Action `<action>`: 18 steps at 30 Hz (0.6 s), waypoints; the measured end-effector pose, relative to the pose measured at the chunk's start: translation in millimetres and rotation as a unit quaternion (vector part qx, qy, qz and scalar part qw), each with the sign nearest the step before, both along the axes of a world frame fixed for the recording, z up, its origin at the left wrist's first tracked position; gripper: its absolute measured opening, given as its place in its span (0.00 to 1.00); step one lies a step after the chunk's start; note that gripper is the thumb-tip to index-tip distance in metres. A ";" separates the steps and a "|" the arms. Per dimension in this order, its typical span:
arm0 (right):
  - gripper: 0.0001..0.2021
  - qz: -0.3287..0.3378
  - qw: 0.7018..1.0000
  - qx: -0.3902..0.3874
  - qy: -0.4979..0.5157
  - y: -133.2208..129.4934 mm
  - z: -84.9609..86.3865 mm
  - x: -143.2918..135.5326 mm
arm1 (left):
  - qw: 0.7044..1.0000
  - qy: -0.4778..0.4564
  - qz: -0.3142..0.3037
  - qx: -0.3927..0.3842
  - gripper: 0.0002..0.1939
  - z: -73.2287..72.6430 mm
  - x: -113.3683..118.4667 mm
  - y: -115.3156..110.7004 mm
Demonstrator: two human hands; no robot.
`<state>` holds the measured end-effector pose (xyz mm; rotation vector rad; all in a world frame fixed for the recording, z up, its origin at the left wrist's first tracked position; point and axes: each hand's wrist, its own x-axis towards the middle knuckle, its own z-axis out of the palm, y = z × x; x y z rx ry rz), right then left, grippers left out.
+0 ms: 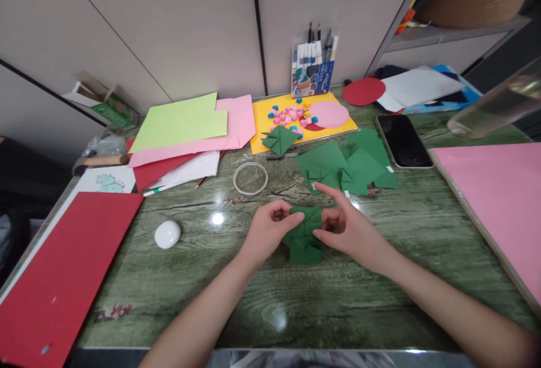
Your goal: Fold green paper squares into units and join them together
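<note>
A folded piece of green paper (308, 238) is held over the front middle of the table. My left hand (270, 227) pinches its upper left part, thumb on top and fingers curled behind. At its right edge, my right hand (350, 233) grips with the thumb and curled fingers, while its index finger points up and away. A small white bit, perhaps tape, shows at that fingertip. Just beyond lie green paper sheets (329, 159) with small folded pieces on them. A folded green shape (279, 141) rests farther back, and a roll of clear tape (251, 178) lies left of the sheets.
Red sheets (71, 266) and a white round object (168, 235) are at left. Yellow-green paper (181, 120) and a yellow sheet (262, 125) with pink and blue bits lie behind. A phone (404, 141), pink board (499, 199) and clear cylinder (494, 103) stand or lie right.
</note>
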<state>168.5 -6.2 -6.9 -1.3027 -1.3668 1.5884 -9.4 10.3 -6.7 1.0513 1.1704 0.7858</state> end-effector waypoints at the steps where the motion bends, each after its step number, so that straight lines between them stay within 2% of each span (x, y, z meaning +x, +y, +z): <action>1: 0.37 0.010 1.000 -0.002 0.003 -0.1 -0.5 0.5 | 1.000 0.001 0.009 0.001 0.15 -0.5 -0.7 0.4; 6: 0.37 0.042 0.998 -0.033 0.031 2.3 -2.7 4.9 | 0.997 -0.055 -0.003 -0.051 0.17 -1.8 -4.4 1.4; 11: 0.37 0.055 0.995 -0.065 0.054 5.1 -0.9 7.1 | 0.993 -0.066 0.006 -0.097 0.18 -1.9 -3.8 1.9; 14: 0.36 0.030 0.996 -0.068 0.056 7.8 -0.1 7.9 | 0.989 -0.080 0.027 -0.121 0.21 0.0 -4.3 2.3; 18: 0.36 -0.020 0.996 -0.060 0.057 11.8 0.0 9.7 | 0.989 -0.083 -0.042 -0.112 0.17 4.4 -4.7 1.6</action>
